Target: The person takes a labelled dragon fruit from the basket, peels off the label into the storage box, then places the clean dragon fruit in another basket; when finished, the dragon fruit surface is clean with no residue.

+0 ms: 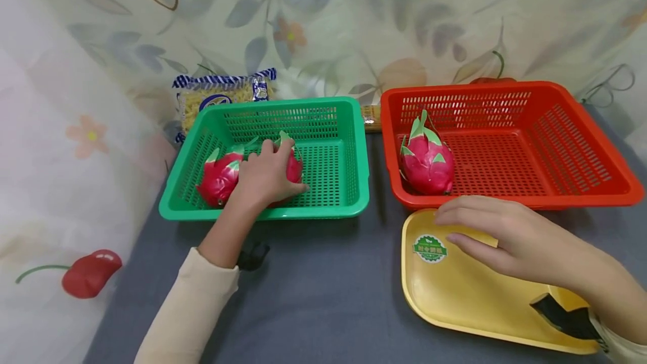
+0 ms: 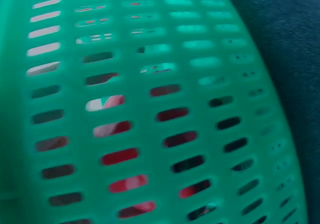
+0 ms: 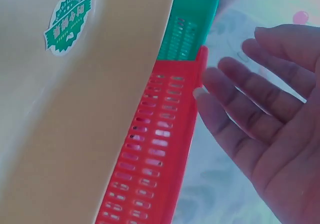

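Observation:
My left hand (image 1: 270, 173) is inside the green basket (image 1: 354, 184), over a dragon fruit (image 1: 294, 168) that it partly covers. Its fingers bend over the fruit and the thumb spreads along the near right side. A second dragon fruit (image 1: 218, 180) lies to the left of this hand. In the left wrist view, the basket's slotted wall (image 2: 150, 104) hides most of the hand and fruit. Fingers apart, my right hand (image 1: 492, 235) hovers over the yellow tray (image 1: 455, 296), holding nothing. A third dragon fruit (image 1: 428, 163) sits in the left end of the red basket (image 1: 510, 201).
Behind the green basket leans a bag of pasta (image 1: 217, 91). Another yellowish package (image 1: 371, 117) shows between the baskets. A patterned curtain (image 1: 323, 27) hangs along the back, and a dark grey cloth (image 1: 323, 285) covers the table.

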Demonstrator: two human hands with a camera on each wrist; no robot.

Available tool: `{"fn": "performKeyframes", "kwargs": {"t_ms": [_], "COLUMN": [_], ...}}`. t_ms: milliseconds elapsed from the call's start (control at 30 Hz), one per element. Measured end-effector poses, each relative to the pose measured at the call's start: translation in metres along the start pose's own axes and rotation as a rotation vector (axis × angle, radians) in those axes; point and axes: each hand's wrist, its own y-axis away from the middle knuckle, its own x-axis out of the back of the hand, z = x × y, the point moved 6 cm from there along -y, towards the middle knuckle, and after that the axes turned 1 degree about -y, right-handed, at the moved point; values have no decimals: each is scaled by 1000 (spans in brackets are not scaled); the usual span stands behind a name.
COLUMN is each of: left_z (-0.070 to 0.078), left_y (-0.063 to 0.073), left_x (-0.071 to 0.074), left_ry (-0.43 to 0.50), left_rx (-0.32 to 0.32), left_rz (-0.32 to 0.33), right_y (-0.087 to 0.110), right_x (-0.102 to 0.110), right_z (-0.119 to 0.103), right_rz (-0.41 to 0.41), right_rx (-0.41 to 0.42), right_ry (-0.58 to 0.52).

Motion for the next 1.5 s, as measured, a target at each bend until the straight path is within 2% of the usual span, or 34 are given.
{"fn": "performKeyframes", "kwargs": {"t_ms": [100, 200, 467, 767, 933, 1200, 1367, 1500], "left_z": [1, 0, -1, -1, -7, -15, -10, -4], "left_y": [-3, -5, -6, -12, -8, 8, 21, 34], "left_x": [-5, -7, -10, -6, 11, 44, 53, 56], "left_ry": [-63, -82, -52, 1, 131, 499, 624, 723], "left_rx": [1, 8, -16, -8, -22, -51, -81, -107], "left_rz": [-9, -1, 8, 28, 53, 69, 68, 56], "right_y": [-4, -6, -7, -9, -8, -5, -4, -3], "right_x": [-1, -1, -5, -4, -6, -3, -3, -3], "right_z": [-3, -5, -8, -10, -10, -10, -8, -7], "right_rz": [3, 11, 17, 80, 78, 56, 18, 14], "right_rx": [4, 21, 72, 158, 160, 110, 58, 48], "right_ry": [-5, -18, -53, -52, -54, -38, -33, -30]}}
